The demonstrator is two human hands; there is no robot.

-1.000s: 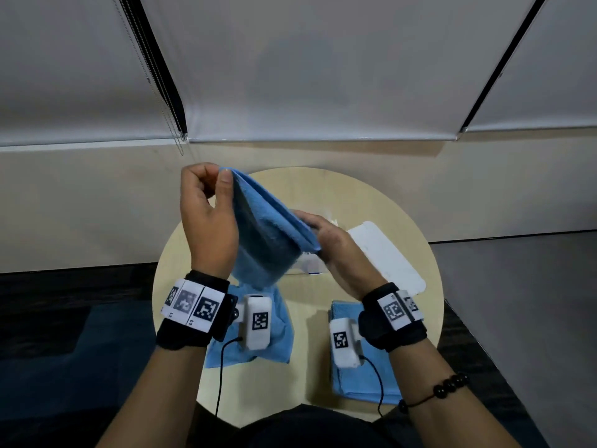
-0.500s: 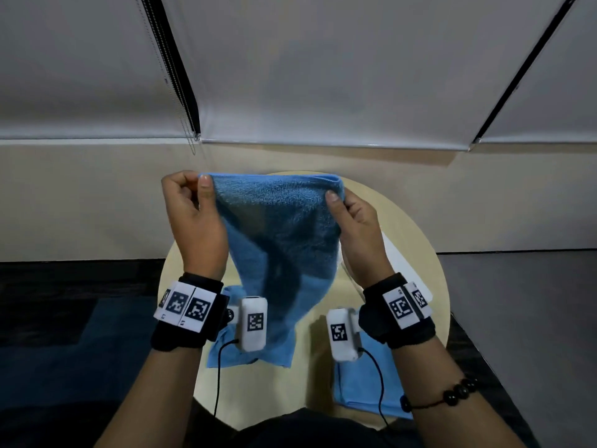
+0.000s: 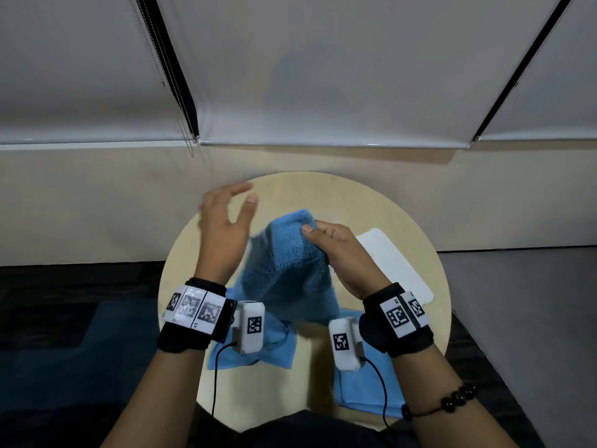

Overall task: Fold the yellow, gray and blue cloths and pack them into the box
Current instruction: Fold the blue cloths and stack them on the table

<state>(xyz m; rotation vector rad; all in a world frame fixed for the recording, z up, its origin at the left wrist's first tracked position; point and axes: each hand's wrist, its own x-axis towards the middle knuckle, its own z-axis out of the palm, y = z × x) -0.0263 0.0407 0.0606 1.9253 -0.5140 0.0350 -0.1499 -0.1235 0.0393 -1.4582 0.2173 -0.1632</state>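
At centre frame, the right hand (image 3: 342,250) is pinching a half-folded blue cloth (image 3: 287,273); the left hand (image 3: 223,234) is hovering released; nothing is seemingly sitting packed yet.

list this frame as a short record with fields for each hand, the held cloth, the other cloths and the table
left hand: open, raised, holds nothing
right hand: pinches top of held blue cloth
held blue cloth: hangs from that grip over the table
left blue cloth: lies on the table, rumpled
right blue cloth: folded flat on the table
table: round, light wood; white flat piece at right
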